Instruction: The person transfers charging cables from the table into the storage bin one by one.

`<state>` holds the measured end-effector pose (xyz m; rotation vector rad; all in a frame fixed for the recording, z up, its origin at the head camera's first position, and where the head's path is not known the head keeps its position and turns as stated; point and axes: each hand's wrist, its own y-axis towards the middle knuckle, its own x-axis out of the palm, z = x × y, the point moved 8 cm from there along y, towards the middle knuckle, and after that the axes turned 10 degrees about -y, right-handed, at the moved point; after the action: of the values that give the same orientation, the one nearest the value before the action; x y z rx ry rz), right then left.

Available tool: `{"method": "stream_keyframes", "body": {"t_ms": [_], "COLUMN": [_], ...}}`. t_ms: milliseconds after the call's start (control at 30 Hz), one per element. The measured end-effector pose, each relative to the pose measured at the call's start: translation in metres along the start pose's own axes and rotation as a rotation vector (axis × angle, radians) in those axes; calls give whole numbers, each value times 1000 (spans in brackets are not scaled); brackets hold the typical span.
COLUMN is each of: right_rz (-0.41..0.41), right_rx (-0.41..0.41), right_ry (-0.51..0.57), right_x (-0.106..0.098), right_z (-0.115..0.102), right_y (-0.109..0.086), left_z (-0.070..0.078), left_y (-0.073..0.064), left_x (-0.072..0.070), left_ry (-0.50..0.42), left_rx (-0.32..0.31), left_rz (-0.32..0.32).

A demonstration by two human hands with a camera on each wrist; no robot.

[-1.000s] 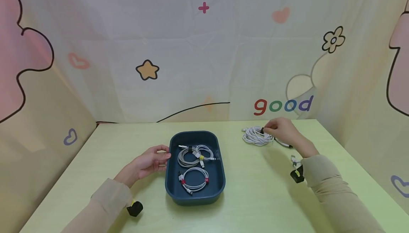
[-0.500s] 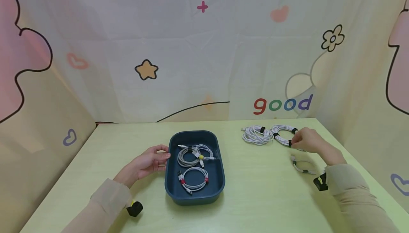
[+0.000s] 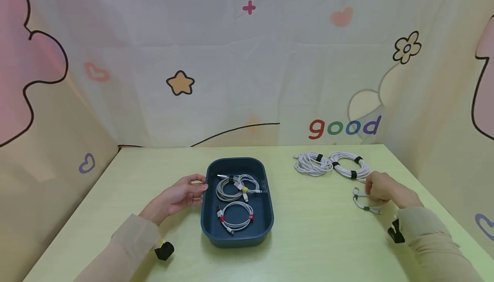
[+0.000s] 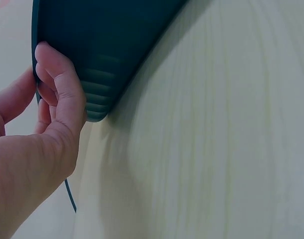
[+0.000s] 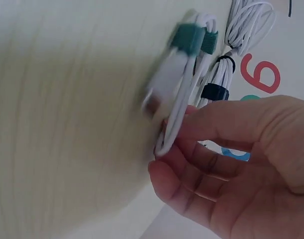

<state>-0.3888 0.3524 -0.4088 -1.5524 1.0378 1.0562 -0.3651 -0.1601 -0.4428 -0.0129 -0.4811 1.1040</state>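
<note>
My left hand (image 3: 185,197) holds the left rim of a dark blue plastic box (image 3: 237,242); in the left wrist view its fingers lie along the outer wall. Inside the box are a white charging cable with red ties (image 3: 222,219), a grey cable coil (image 3: 221,195) and a white cable with a yellow tie (image 3: 245,189). At the table's right side my right hand (image 3: 386,189) pinches a small coiled white charging cable (image 5: 184,99) with green ties. The cable's connector end hangs close over the tabletop in the right wrist view.
Two bigger white coils lie side by side at the back right: a loose bundled cable (image 3: 312,169) and a round cable coil with black ties (image 3: 364,172). A printed cloth backdrop (image 3: 231,101) stands behind and beside the table (image 3: 308,230).
My right hand has moved right and toward me, from the bundled cable past the black-tied coil to the green-tied cable, which it now pinches. The left hand and box have stayed put.
</note>
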Motion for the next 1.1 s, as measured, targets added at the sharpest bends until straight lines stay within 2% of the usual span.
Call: {"method": "stream_keyframes", "body": {"t_ms": [467,700,1100], "right_rz": [-35,-51,-44], "right_rx": [-48,-47,-102], "right_ry": [109,148,299], "right_x": [-7,-11,-13], "right_z": [-6,-10,-24], "right_y": [-5,-4,1], "left_z": [1,0,0], "left_y": [1,1,1], "left_x": [-1,0,1], "left_ry": [8,-2,-7], "left_rx": [-4,-9,-13], "left_rz": [8,-3,-10]}}
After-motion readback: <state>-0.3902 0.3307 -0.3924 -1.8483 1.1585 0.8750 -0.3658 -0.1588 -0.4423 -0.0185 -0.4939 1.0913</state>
